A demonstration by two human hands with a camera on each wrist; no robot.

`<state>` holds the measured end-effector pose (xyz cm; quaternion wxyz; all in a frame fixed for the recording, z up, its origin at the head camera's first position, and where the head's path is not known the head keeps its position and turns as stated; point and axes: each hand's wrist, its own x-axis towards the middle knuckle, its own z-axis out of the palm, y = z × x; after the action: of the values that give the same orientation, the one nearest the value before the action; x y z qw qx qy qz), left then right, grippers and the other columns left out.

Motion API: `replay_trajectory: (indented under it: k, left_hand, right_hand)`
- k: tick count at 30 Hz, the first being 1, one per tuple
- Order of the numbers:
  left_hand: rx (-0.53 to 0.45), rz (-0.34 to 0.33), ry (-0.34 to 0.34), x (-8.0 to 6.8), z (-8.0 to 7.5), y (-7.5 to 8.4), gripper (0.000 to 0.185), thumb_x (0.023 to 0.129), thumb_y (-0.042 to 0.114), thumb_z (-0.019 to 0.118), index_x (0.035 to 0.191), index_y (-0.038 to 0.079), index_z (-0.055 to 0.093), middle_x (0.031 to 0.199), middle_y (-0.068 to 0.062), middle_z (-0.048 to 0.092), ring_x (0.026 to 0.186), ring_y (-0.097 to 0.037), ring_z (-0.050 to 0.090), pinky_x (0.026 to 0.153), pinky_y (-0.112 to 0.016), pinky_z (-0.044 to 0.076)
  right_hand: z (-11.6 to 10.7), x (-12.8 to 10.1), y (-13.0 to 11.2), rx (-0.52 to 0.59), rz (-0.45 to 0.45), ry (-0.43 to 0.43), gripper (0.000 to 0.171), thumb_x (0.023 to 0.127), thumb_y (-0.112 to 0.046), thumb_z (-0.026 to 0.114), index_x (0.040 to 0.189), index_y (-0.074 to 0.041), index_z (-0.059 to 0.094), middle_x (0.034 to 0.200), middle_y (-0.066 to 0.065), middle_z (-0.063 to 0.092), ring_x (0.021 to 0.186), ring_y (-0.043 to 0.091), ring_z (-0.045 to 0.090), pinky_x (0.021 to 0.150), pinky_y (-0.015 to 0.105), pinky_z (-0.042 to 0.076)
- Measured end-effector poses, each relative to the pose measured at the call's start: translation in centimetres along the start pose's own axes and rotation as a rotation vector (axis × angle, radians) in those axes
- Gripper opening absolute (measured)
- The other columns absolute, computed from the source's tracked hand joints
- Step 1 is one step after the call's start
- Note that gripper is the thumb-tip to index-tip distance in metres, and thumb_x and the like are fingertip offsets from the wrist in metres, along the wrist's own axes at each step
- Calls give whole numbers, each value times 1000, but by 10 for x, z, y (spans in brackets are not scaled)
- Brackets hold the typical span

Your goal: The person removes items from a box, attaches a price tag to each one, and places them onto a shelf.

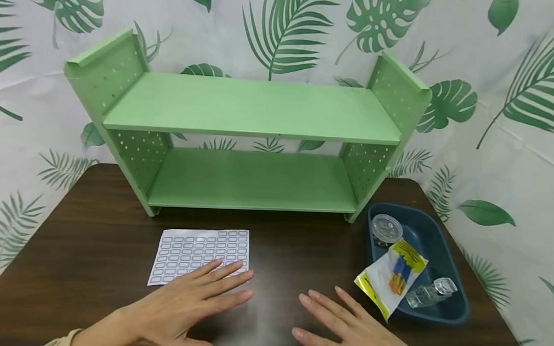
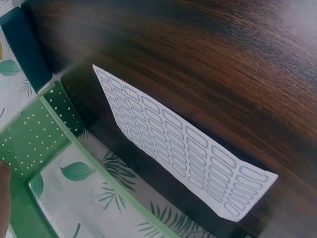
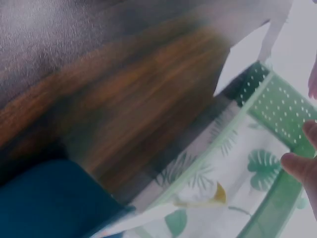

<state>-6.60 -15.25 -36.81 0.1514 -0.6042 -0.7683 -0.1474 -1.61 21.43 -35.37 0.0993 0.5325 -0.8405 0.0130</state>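
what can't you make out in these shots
- Packet, head view: print too small to read.
- Small bottle, head view: contents unclear through the clear plastic.
- Right hand, head view: wrist cut off by the bottom edge.
- Blue tray, right wrist view: blurred, contents out of frame.

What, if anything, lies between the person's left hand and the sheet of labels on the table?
Nothing visible does. The left hand lies flat with its fingertips already over the near right corner of the label sheet. Only bare table surrounds the sheet.
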Motion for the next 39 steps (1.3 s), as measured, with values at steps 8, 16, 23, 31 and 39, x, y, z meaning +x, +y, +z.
replay_trajectory:
  k: [8, 16, 23, 31, 39]
  left_hand:
    - [-79, 10, 37, 11, 9, 2, 73, 100, 56, 39, 149, 2, 35, 161, -15, 26, 153, -28, 16, 126, -31, 3]
    - [-313, -113, 56, 38, 28, 11, 72, 101, 52, 38, 154, 6, 26, 164, -9, 22, 152, -23, 22, 120, -37, 29]
    - [-699, -430, 69, 72, 48, 22, 69, 96, 29, 59, 155, 20, 26, 160, -1, 32, 145, -21, 36, 113, -43, 39]
    - [-954, -477, 218, 110, 74, 26, 62, 95, 18, 61, 151, 11, 36, 153, -8, 44, 140, -22, 45, 111, -34, 43]
    - [-1117, -589, 240, 135, 89, 27, 58, 98, 22, 59, 150, 8, 37, 152, -9, 45, 137, -27, 48, 109, -27, 43]
  right_hand:
    - [-21, -7, 5, 104, 82, 93, 70, 93, -53, 57, 150, -14, 39, 163, 11, 22, 154, 15, 6, 124, 25, -9]
    - [-37, -24, 36, 149, 235, 452, 54, 101, -42, 46, 131, 1, 58, 148, 15, 47, 141, 10, 38, 115, 11, 25]
    - [-37, -60, 76, 123, 553, 642, 42, 97, -32, 59, 125, 0, 64, 134, -11, 58, 125, -11, 47, 93, -1, 37]
    - [-26, -102, 115, 162, 856, 751, 37, 87, 10, 64, 124, 6, 62, 114, -38, 53, 99, -21, 51, 80, -5, 40]
    - [-6, -136, 136, 198, 1073, 753, 30, 89, 2, 67, 118, 8, 65, 94, -43, 52, 83, -24, 49, 72, -6, 39]
